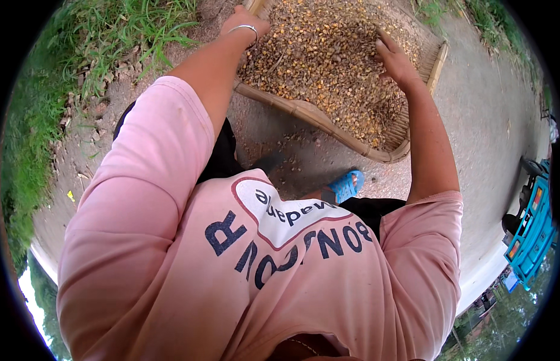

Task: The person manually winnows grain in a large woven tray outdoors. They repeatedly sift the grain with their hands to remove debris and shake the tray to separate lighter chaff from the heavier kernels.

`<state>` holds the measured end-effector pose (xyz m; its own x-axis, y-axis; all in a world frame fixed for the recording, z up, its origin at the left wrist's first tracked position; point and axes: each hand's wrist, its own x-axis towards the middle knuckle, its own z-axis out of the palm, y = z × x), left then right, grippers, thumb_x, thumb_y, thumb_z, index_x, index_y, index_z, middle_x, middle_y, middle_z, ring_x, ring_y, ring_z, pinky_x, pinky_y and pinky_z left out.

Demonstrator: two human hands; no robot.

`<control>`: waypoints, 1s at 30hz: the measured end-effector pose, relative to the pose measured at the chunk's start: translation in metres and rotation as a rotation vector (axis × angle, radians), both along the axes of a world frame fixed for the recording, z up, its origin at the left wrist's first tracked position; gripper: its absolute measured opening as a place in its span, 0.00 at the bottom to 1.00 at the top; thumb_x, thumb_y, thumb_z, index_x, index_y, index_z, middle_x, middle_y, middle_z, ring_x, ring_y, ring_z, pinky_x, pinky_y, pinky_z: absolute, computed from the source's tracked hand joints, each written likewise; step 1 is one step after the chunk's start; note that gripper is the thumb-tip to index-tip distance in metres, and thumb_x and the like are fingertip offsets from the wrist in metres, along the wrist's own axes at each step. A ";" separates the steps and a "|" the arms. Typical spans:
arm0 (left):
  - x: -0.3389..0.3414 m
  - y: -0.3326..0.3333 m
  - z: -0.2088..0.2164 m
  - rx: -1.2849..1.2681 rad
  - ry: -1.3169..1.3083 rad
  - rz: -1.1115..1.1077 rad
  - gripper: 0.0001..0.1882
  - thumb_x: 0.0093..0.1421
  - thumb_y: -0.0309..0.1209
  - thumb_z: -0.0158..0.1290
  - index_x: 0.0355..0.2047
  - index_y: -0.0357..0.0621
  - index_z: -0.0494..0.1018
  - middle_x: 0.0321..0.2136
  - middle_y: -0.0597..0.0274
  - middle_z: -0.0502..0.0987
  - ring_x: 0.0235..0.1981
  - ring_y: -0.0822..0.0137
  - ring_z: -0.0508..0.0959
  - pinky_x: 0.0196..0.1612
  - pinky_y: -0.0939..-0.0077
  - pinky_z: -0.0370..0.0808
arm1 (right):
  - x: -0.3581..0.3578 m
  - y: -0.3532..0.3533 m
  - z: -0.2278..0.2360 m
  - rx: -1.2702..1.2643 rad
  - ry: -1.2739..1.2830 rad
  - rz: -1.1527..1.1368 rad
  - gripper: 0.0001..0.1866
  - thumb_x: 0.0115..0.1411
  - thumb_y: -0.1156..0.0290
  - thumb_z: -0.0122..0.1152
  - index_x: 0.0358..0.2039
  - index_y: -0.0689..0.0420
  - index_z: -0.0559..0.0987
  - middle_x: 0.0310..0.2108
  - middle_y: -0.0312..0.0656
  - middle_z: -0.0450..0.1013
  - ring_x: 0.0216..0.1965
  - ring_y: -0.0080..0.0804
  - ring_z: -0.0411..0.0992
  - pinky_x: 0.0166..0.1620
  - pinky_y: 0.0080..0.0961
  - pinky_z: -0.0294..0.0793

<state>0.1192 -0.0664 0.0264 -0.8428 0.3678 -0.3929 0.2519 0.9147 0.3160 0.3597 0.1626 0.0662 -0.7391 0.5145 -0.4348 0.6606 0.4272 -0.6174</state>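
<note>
A shallow woven bamboo winnowing basket (328,117), tilted in view, carries a wide spread of yellow and brown kernels (328,60) that look like dried corn mixed with darker bits. My left hand (246,24), with a silver bangle at the wrist, grips the basket's rim at the upper left; its fingertips are partly hidden. Over the right part of the kernels, my right hand (397,62) has its fingers stretched out and apart. I cannot tell whether its fingertips touch the kernels.
Grass (120,36) and dry litter border the ground on the left. Below the basket is my foot in a blue sandal (347,185). A blue vehicle (531,219) stands at the far right on the grey paved ground (478,132).
</note>
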 end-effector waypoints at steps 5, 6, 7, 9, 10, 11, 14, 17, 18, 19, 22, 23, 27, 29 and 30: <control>0.001 0.003 0.001 -0.035 0.014 0.019 0.40 0.47 0.43 0.55 0.56 0.35 0.55 0.46 0.43 0.74 0.48 0.51 0.76 0.51 0.63 0.72 | -0.013 -0.047 0.008 -0.323 -0.430 0.224 0.21 0.63 0.66 0.47 0.57 0.55 0.67 0.45 0.46 0.73 0.32 0.32 0.77 0.32 0.29 0.81; 0.002 0.004 0.003 -0.046 0.011 0.016 0.39 0.47 0.44 0.55 0.55 0.35 0.56 0.46 0.43 0.74 0.48 0.51 0.76 0.51 0.63 0.72 | -0.009 -0.062 0.000 -0.421 -0.558 0.358 0.21 0.62 0.70 0.45 0.57 0.54 0.68 0.46 0.47 0.73 0.35 0.35 0.77 0.33 0.32 0.82; 0.002 0.007 0.003 -0.031 0.015 0.002 0.39 0.47 0.44 0.55 0.55 0.35 0.56 0.46 0.43 0.74 0.48 0.51 0.76 0.51 0.63 0.72 | 0.001 -0.071 -0.022 -0.461 -0.690 0.512 0.21 0.61 0.70 0.45 0.56 0.53 0.68 0.48 0.48 0.72 0.36 0.36 0.77 0.33 0.34 0.81; -0.003 0.002 -0.001 -0.021 0.001 0.042 0.41 0.47 0.46 0.55 0.57 0.38 0.56 0.48 0.41 0.72 0.49 0.48 0.74 0.52 0.60 0.71 | 0.007 -0.102 -0.040 -0.193 -0.809 0.749 0.25 0.54 0.73 0.50 0.55 0.53 0.70 0.49 0.50 0.71 0.42 0.44 0.76 0.40 0.40 0.77; -0.001 0.006 0.001 -0.009 0.005 0.024 0.41 0.47 0.46 0.55 0.57 0.38 0.56 0.48 0.41 0.72 0.49 0.48 0.74 0.52 0.60 0.71 | 0.020 -0.098 -0.061 -0.188 -0.807 0.727 0.25 0.54 0.73 0.50 0.55 0.53 0.70 0.49 0.50 0.71 0.42 0.44 0.76 0.40 0.40 0.77; 0.002 0.009 0.002 -0.023 -0.013 0.020 0.40 0.47 0.46 0.55 0.57 0.38 0.56 0.48 0.41 0.73 0.49 0.48 0.74 0.52 0.60 0.71 | 0.034 -0.092 -0.083 -0.065 -0.605 0.770 0.25 0.53 0.74 0.49 0.54 0.53 0.71 0.49 0.51 0.71 0.44 0.46 0.74 0.43 0.41 0.75; 0.004 0.008 0.007 -0.058 -0.010 0.032 0.40 0.47 0.46 0.55 0.56 0.38 0.57 0.48 0.42 0.73 0.49 0.48 0.75 0.51 0.60 0.71 | 0.040 -0.093 -0.086 0.035 -0.345 0.776 0.26 0.52 0.74 0.49 0.54 0.51 0.71 0.50 0.49 0.70 0.50 0.47 0.70 0.54 0.42 0.67; 0.005 0.014 0.010 -0.074 -0.001 0.050 0.39 0.47 0.46 0.55 0.55 0.37 0.57 0.47 0.42 0.73 0.48 0.49 0.75 0.51 0.61 0.71 | 0.031 -0.101 -0.084 0.377 -0.143 0.961 0.24 0.56 0.71 0.49 0.55 0.45 0.69 0.49 0.41 0.68 0.50 0.37 0.69 0.52 0.40 0.65; 0.006 0.012 0.010 -0.090 -0.008 0.061 0.39 0.47 0.46 0.55 0.55 0.37 0.57 0.47 0.43 0.73 0.48 0.49 0.75 0.51 0.61 0.71 | 0.026 -0.103 -0.084 0.372 -0.136 0.958 0.24 0.56 0.71 0.49 0.55 0.45 0.69 0.49 0.41 0.68 0.50 0.37 0.69 0.52 0.40 0.65; 0.007 0.011 0.011 -0.096 -0.004 0.060 0.39 0.47 0.46 0.55 0.55 0.37 0.57 0.47 0.43 0.73 0.48 0.49 0.75 0.51 0.61 0.71 | 0.019 -0.103 -0.085 0.419 -0.140 0.969 0.24 0.56 0.72 0.49 0.55 0.45 0.69 0.49 0.41 0.68 0.50 0.37 0.69 0.50 0.39 0.66; 0.006 0.012 0.013 -0.075 0.009 0.062 0.37 0.47 0.42 0.56 0.53 0.38 0.58 0.45 0.45 0.75 0.46 0.52 0.77 0.50 0.63 0.73 | 0.000 -0.096 -0.079 0.412 -0.186 0.955 0.24 0.56 0.73 0.48 0.55 0.44 0.69 0.49 0.41 0.69 0.49 0.38 0.70 0.51 0.40 0.65; 0.006 0.011 0.014 -0.076 -0.011 0.062 0.37 0.47 0.42 0.56 0.54 0.38 0.58 0.45 0.45 0.75 0.46 0.52 0.77 0.50 0.63 0.73 | -0.003 -0.094 -0.078 0.432 -0.195 0.904 0.24 0.56 0.73 0.48 0.55 0.44 0.69 0.48 0.41 0.69 0.49 0.38 0.70 0.51 0.42 0.66; 0.005 0.011 0.014 -0.088 -0.020 0.058 0.37 0.46 0.42 0.56 0.54 0.38 0.58 0.44 0.45 0.75 0.46 0.52 0.77 0.50 0.63 0.73 | -0.027 -0.081 -0.063 0.432 -0.200 0.726 0.26 0.58 0.73 0.46 0.58 0.44 0.66 0.45 0.44 0.71 0.48 0.41 0.71 0.49 0.40 0.70; 0.006 0.013 0.015 -0.077 -0.019 0.057 0.37 0.46 0.42 0.57 0.54 0.38 0.58 0.45 0.45 0.75 0.46 0.52 0.77 0.50 0.63 0.73 | -0.031 -0.068 -0.060 0.419 -0.170 0.622 0.28 0.61 0.71 0.46 0.62 0.42 0.61 0.46 0.48 0.71 0.48 0.45 0.71 0.51 0.38 0.71; 0.006 0.011 0.013 -0.073 -0.017 0.056 0.37 0.46 0.42 0.57 0.54 0.38 0.58 0.45 0.45 0.75 0.46 0.52 0.77 0.50 0.63 0.73 | -0.034 -0.064 -0.053 0.412 -0.168 0.627 0.28 0.61 0.71 0.46 0.62 0.42 0.61 0.46 0.48 0.71 0.48 0.45 0.71 0.51 0.38 0.71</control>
<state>0.1248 -0.0557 0.0393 -0.8541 0.2906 -0.4313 0.1952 0.9478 0.2522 0.3258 0.0985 0.0133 -0.8872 0.1653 -0.4307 0.2892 0.9267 -0.2400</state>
